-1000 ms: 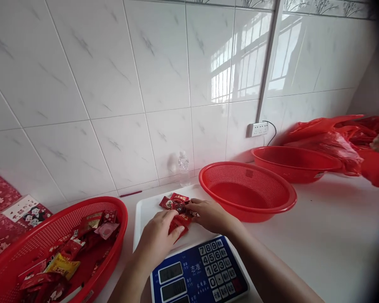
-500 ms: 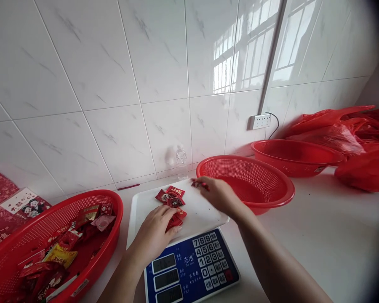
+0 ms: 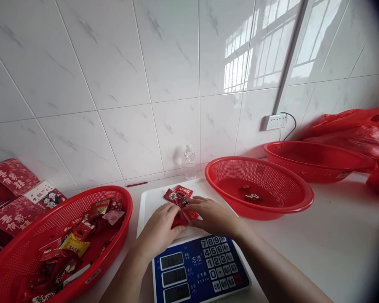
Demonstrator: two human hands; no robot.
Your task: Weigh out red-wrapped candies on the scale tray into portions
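Several small red wrapped candies (image 3: 179,193) lie in a loose pile on the white tray (image 3: 148,210) of a digital scale (image 3: 202,269). My left hand (image 3: 161,227) rests on the tray at the pile's near left side, thumb and fingers closed around red candies. From the right, my right hand (image 3: 213,216) reaches over the pile, fingers stretched out and thumb apart, touching the wrappers. A bit of orange-red wrapper shows between its thumb and fingers. Parts of the pile are hidden under both hands. The scale's blue panel has number keys and three small displays.
Left of the scale stands a red basket (image 3: 126,198) with mixed wrapped candies. A red basket (image 3: 306,195) to the right holds a few pieces; another basket (image 3: 344,168) stands behind it. A plastic bottle (image 3: 190,163), red boxes (image 3: 14,176) and red bags (image 3: 353,126) line the wall.
My right hand has moved left from the tray's far right side to the candy pile, without the wrapped piece it held. Small pieces now lie in the right basket. My view has shifted left.
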